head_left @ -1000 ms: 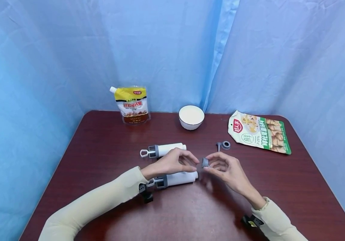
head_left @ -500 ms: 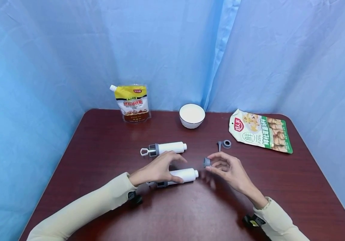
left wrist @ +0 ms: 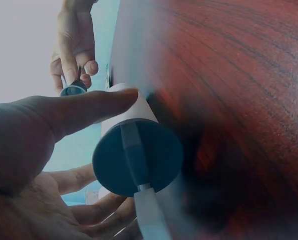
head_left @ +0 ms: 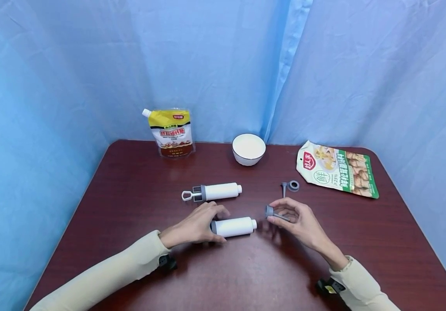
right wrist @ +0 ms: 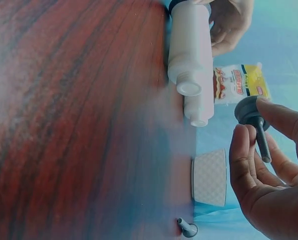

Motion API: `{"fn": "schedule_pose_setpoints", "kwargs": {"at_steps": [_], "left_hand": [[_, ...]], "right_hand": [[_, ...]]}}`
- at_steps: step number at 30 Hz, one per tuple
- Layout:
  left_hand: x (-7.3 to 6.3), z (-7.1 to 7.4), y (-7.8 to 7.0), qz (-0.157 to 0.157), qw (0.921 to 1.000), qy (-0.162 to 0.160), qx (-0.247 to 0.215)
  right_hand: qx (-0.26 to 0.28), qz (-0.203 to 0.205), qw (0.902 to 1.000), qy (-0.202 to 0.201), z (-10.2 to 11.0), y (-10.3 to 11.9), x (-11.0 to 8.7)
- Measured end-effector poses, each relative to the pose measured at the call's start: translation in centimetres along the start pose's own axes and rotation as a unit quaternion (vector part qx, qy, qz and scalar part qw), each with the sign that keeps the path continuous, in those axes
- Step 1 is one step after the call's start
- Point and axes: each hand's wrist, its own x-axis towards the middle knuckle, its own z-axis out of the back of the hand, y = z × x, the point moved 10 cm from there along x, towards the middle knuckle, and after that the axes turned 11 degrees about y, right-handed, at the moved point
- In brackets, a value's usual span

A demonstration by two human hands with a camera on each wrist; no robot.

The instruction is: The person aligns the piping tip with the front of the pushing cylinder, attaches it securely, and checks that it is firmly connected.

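Note:
Between my right hand's (head_left: 294, 220) thumb and fingertips is a grey nozzle (head_left: 269, 211), a round cap with a thin stem that shows clearly in the right wrist view. The nozzle is held just off the nozzle end of the nearer white pastry syringe (head_left: 235, 226), which lies on the table. My left hand (head_left: 195, 224) is spread around the syringe's grey collar and plunger end, thumb on the near side and fingers on the far side. In the left wrist view the thumb passes over the white barrel (left wrist: 134, 107); firm contact cannot be made out. The hand hides most of the plunger.
A second white syringe (head_left: 221, 191) lies behind. Past the right hand are another grey nozzle (head_left: 284, 188) and a grey ring-shaped part (head_left: 293, 186). A white bowl (head_left: 247, 149), a spouted pouch (head_left: 172, 134) and a green-and-white packet (head_left: 337, 170) are along the table's back.
My left hand has drawn back leftward from beside the nozzle to the nearer syringe's plunger end. My right hand keeps the nozzle almost in place, with its stem now more visible.

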Motion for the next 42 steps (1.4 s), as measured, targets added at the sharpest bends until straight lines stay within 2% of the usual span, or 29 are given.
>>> {"fn": "schedule_pose_setpoints", "kwargs": {"at_steps": [21, 25, 32, 42], "left_hand": [[-0.2, -0.5, 1.2, -0.002, 0.9993, -0.002, -0.037], [-0.3, -0.1, 1.3, -0.004, 0.9985, -0.008, -0.054], [-1.0, 1.4, 0.5, -0.018, 0.995, -0.02, -0.096], [-1.0, 1.7, 0.2, -0.043, 0.9896, -0.003, -0.138]], "right_hand": [[0.004, 0.012, 0.9999, 0.01, -0.6, -0.4, -0.4], [0.008, 0.016, 0.9997, 0.014, -0.8, -0.4, -0.4], [0.018, 0.013, 0.9996, 0.018, -1.1, -0.5, -0.4], [0.046, 0.003, 0.9984, 0.033, -1.7, 0.2, -0.5]]}}
